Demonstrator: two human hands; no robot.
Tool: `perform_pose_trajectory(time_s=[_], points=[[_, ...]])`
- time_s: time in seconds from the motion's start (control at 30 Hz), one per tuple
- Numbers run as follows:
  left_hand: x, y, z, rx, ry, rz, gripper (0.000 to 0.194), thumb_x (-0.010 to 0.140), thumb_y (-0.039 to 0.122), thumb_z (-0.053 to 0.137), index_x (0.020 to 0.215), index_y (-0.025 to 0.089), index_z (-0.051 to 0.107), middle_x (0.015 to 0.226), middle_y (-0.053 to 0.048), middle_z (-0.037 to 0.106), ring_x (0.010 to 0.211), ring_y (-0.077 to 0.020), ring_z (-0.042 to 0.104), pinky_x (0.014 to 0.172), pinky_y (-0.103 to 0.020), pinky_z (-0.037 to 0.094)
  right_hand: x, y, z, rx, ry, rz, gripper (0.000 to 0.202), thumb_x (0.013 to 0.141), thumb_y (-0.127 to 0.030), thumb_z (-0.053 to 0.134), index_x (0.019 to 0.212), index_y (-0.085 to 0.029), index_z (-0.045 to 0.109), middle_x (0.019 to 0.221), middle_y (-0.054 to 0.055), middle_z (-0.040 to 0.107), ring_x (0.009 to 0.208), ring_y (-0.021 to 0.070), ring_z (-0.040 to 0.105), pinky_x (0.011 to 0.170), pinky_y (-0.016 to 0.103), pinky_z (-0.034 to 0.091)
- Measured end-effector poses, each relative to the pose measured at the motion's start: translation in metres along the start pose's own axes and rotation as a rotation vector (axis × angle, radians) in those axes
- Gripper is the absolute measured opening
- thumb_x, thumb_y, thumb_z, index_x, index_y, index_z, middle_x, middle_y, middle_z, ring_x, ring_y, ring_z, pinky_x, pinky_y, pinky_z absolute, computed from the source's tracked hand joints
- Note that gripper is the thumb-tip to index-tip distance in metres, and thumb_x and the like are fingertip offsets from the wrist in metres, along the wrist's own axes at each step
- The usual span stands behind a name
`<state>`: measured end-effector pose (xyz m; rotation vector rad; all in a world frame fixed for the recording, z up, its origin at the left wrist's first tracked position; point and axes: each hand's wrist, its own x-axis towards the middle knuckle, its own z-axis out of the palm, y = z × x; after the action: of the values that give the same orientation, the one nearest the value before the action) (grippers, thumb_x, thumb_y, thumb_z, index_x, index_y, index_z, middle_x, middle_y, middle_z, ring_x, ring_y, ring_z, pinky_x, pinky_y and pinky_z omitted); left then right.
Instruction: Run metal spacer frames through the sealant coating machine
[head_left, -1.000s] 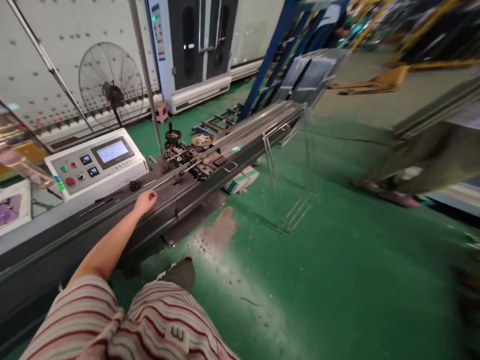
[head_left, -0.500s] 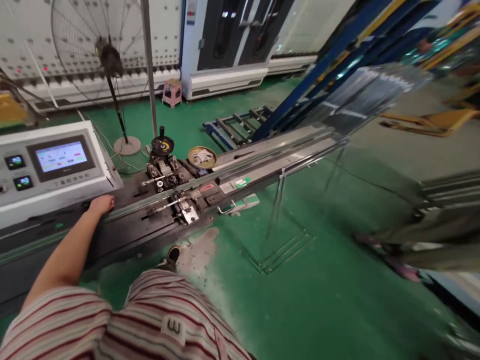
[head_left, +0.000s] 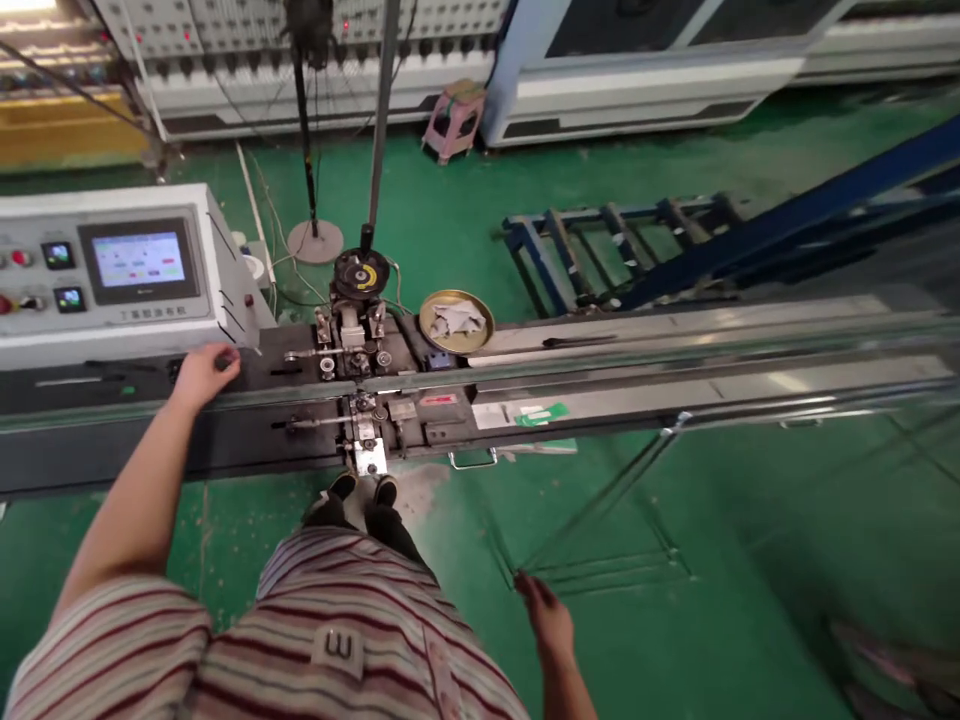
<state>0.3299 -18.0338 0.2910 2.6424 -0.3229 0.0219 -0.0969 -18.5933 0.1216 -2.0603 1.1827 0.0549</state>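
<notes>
My left hand [head_left: 206, 376] is over the dark bed of the machine, beside the long thin rail [head_left: 277, 397]. Its fingers are curled, with a gap between thumb and forefinger, and I see nothing held. Just behind it is a small dark knob [head_left: 175, 370], partly covered. The rail passes through the roller head [head_left: 360, 350], which carries a black handwheel [head_left: 361, 273]. My right hand [head_left: 549, 612] hangs in the air over the green floor, fingers loosely bent and apart, holding nothing visible. Near its fingertips, lower down, is the thin metal stand [head_left: 600, 578].
A control box with a lit screen [head_left: 141, 262] stands at the left. A round brass-coloured tray [head_left: 485, 340] with crumpled white material sits behind the rail. Beyond are a pink stool [head_left: 454, 125], a fan base [head_left: 315, 243] and a blue roller frame [head_left: 547, 275].
The view has swung right and down toward the machine. My right hand has come into view at the bottom. My left hand stays by the knob, its thumb and forefinger now showing apart.
</notes>
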Motion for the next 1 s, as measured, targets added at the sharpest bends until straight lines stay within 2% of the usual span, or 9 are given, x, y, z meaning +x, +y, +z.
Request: perform_pose_trajectory(time_s=[0.07,0.13,0.23,0.33,0.43,0.57,0.7,0.83,1.0], points=[[-0.029,0.053,0.019,-0.299,0.072,-0.020,0.030,0.084,0.039,0.063,0.102,0.016,0.068,0.096,-0.007,0.070,0.086,-0.0191,0.064,0.083,-0.030,0.049,0.046,-0.053,-0.011,0.112,0.012,-0.024,0.058,0.056,-0.074,0.056,0.070,-0.020,0.072,0.079,0.016,0.074,0.084,0.0393,0.069,0.077,0.052,0.055],[-0.060,0.107,0.047,-0.614,-0.075,0.016,0.034,0.085,0.037,0.066,0.110,0.015,0.069,0.094,-0.008,0.071,0.084,-0.0179,0.066,0.082,-0.030,0.052,0.066,-0.127,-0.010,0.250,-0.014,-0.191,0.057,0.065,-0.067,0.064,0.089,-0.016,0.074,0.099,0.016,0.074,0.099,0.0340,0.067,0.094,0.050,0.051],[-0.100,0.163,0.090,-0.816,-0.239,0.120,0.018,0.088,0.030,0.065,0.097,0.017,0.074,0.094,-0.010,0.071,0.087,-0.0176,0.066,0.081,-0.029,0.052,0.043,-0.244,0.008,0.386,-0.423,-0.538,0.041,0.084,-0.049,0.064,0.114,-0.021,0.069,0.115,0.011,0.070,0.105,0.0233,0.066,0.097,0.041,0.051],[-0.122,0.179,0.116,-0.939,-0.210,0.075,0.015,0.090,0.024,0.064,0.097,0.018,0.075,0.092,-0.010,0.071,0.086,-0.0173,0.066,0.078,-0.029,0.051,-0.007,-0.324,0.039,0.285,-0.803,-0.856,0.032,0.087,-0.037,0.068,0.117,-0.025,0.069,0.111,0.007,0.071,0.101,0.0191,0.066,0.091,0.034,0.053],[-0.127,0.166,0.127,-0.941,-0.160,0.080,0.017,0.090,0.018,0.063,0.102,0.021,0.074,0.093,-0.008,0.070,0.086,-0.0164,0.065,0.076,-0.028,0.051,-0.037,-0.353,0.073,0.257,-0.833,-0.943,0.013,0.089,-0.030,0.067,0.096,-0.022,0.074,0.088,0.004,0.073,0.080,0.0149,0.068,0.072,0.026,0.054],[-0.115,0.134,0.131,-0.815,-0.099,0.180,0.026,0.090,0.013,0.063,0.112,0.025,0.069,0.096,-0.006,0.069,0.090,-0.0151,0.063,0.078,-0.028,0.051,-0.037,-0.361,0.103,0.247,-0.762,-1.001,0.005,0.088,-0.023,0.069,0.089,-0.021,0.073,0.081,0.001,0.073,0.071,0.0130,0.068,0.066,0.023,0.053],[-0.099,0.078,0.133,-0.357,0.145,0.218,0.047,0.085,0.016,0.070,0.129,0.026,0.059,0.118,-0.010,0.063,0.115,-0.0239,0.056,0.098,-0.042,0.048,-0.010,-0.383,0.117,0.234,-0.457,-1.051,0.011,0.088,-0.013,0.067,0.092,-0.022,0.072,0.085,0.000,0.073,0.077,0.0130,0.068,0.071,0.025,0.054],[-0.095,-0.005,0.151,0.155,0.492,-0.097,0.057,0.083,0.020,0.071,0.137,0.022,0.054,0.136,-0.018,0.051,0.135,-0.0365,0.039,0.113,-0.063,0.027,0.031,-0.409,0.139,0.166,-0.155,-1.072,0.010,0.088,-0.014,0.067,0.092,-0.023,0.071,0.086,0.001,0.073,0.081,0.0162,0.067,0.078,0.032,0.053],[-0.099,-0.061,0.187,0.256,0.445,-0.307,0.060,0.087,0.027,0.064,0.143,0.016,0.047,0.146,-0.023,0.039,0.147,-0.0399,0.019,0.118,-0.066,0.009,0.063,-0.421,0.173,0.003,-0.103,-1.213,0.008,0.090,-0.016,0.065,0.092,-0.022,0.071,0.084,0.001,0.073,0.078,0.0166,0.066,0.076,0.033,0.053]])
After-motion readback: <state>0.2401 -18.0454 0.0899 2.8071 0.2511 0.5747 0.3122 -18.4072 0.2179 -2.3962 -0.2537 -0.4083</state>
